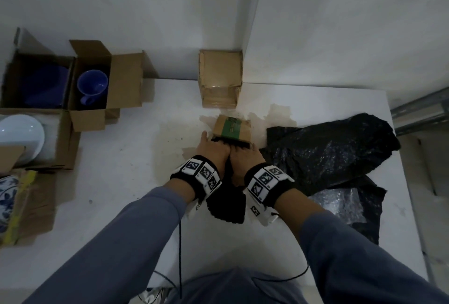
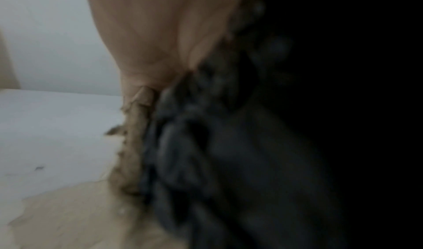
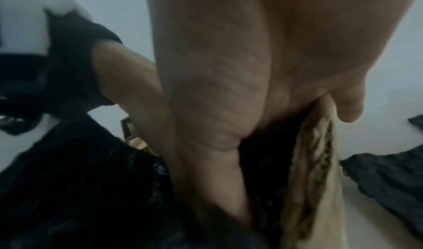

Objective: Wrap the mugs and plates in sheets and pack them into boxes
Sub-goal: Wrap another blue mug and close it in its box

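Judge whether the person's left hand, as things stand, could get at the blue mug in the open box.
Probably not yet: the left hand, like the right hand, is pushing a black wrapped bundle into a small box. The blue mug lies uncovered, off to the left.

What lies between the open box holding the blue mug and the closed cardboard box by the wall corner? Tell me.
Bare white tabletop separates the blue mug's open box from the closed cardboard box; the head view shows it.

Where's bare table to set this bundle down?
Bare white table lies between the open boxes on the left and the left hand. It is crowded right of the right hand, under the black sheets, and around the taped box.
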`<state>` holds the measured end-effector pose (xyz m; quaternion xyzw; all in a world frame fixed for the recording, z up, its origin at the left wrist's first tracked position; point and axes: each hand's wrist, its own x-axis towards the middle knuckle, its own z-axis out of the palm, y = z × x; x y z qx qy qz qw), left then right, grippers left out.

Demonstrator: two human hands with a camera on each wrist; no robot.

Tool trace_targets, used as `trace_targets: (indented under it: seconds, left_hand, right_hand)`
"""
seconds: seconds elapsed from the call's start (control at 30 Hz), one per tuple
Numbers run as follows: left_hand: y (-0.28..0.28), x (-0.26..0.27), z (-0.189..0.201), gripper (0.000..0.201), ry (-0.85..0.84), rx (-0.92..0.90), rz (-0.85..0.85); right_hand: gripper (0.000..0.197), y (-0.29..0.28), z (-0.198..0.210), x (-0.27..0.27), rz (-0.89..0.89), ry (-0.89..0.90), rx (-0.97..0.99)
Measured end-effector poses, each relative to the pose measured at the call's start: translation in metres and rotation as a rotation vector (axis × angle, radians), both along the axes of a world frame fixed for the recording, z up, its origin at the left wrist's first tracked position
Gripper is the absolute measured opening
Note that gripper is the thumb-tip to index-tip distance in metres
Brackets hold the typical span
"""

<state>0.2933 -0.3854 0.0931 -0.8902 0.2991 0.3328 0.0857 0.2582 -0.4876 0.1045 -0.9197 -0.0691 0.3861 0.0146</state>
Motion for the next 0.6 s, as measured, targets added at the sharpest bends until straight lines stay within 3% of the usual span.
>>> trace_targets:
  seconds: [0.13,0.33,0.43,0.6]
  left_hand:
    - [-0.003,0.000,0.006,0.071,0.025,0.040,0.005]
    - [0.010,-0.009,0.007,0.049,-0.021,-0.091,-0.011]
    - [0.021,-0.018,0.014,0.052,-0.061,-0.201,-0.033]
    - [0.047,-0.036,0.025,0.049,-0.169,-0.319,-0.072]
  right_hand:
    - [0.094,-0.002,-0.007,0.006,-0.016,0.025,0.021]
    - [0.056,-0.002,0.000,0.000,-0.051,-0.043,0.096]
    - [0.038,-0.009,0.010,-0.006,-0.091,-0.017,0.219]
    - [0.028,-0.026,0.026,-0.019,0.021,-0.212,0.230]
